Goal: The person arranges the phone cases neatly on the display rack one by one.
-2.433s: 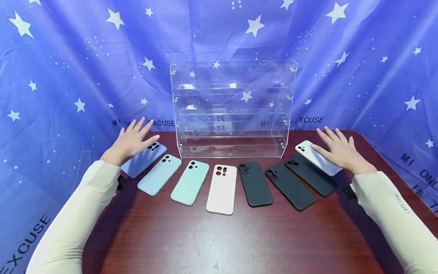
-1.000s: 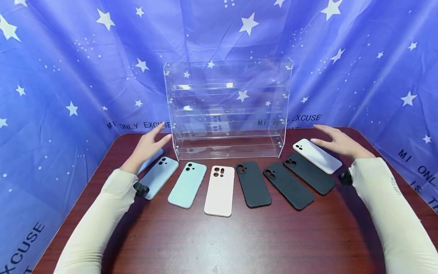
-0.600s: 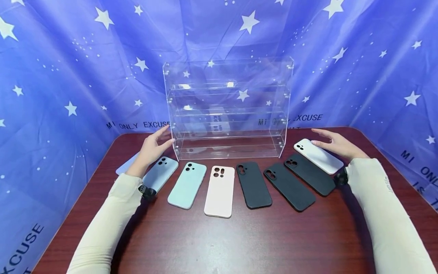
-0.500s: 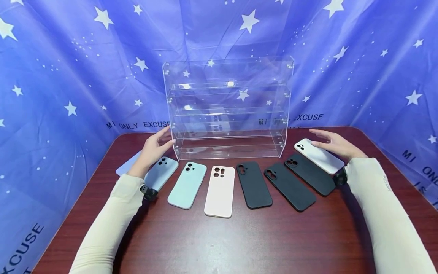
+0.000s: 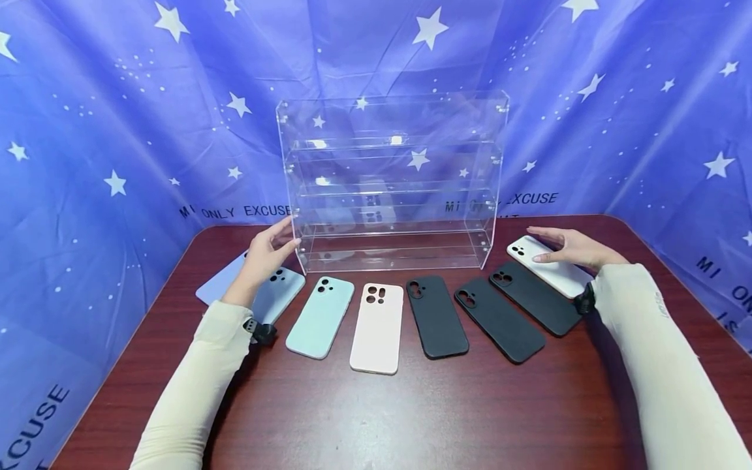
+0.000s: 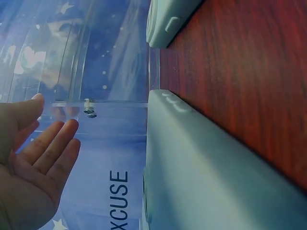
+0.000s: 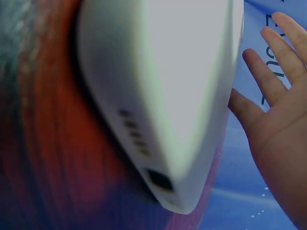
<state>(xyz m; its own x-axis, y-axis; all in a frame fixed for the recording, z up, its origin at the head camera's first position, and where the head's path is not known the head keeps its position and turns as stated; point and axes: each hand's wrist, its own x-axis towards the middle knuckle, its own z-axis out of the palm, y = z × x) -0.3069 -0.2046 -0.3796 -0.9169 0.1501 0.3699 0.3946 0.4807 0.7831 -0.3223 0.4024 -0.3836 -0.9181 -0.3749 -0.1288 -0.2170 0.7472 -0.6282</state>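
Note:
My left hand (image 5: 258, 261) is at the left side of a clear acrylic display rack (image 5: 392, 261), its fingers extended and its fingertips close to the side panel. Whether they touch it I cannot tell. Beneath that hand and wrist lie a lavender-blue phone case (image 5: 219, 282) and a light blue phone case (image 5: 277, 297), both partly covered. Over on the right, my right hand (image 5: 577, 249) hovers above a white phone case (image 5: 552, 269), thumb over its upper part. The right wrist view has the fingers (image 7: 266, 79) spread beside the white case, gripping nothing.
An arc of phone cases lies before the rack: mint (image 5: 320, 320), pale pink (image 5: 377, 329), and black ones (image 5: 437, 318) toward the right. The dark red wooden table (image 5: 411, 418) ends against a blue star-printed curtain (image 5: 176, 98). Several tiers cross the rack.
My left hand has moved right, from over the lavender-blue case to the rack's side. My right hand has lowered toward the white case. The cases stay in place.

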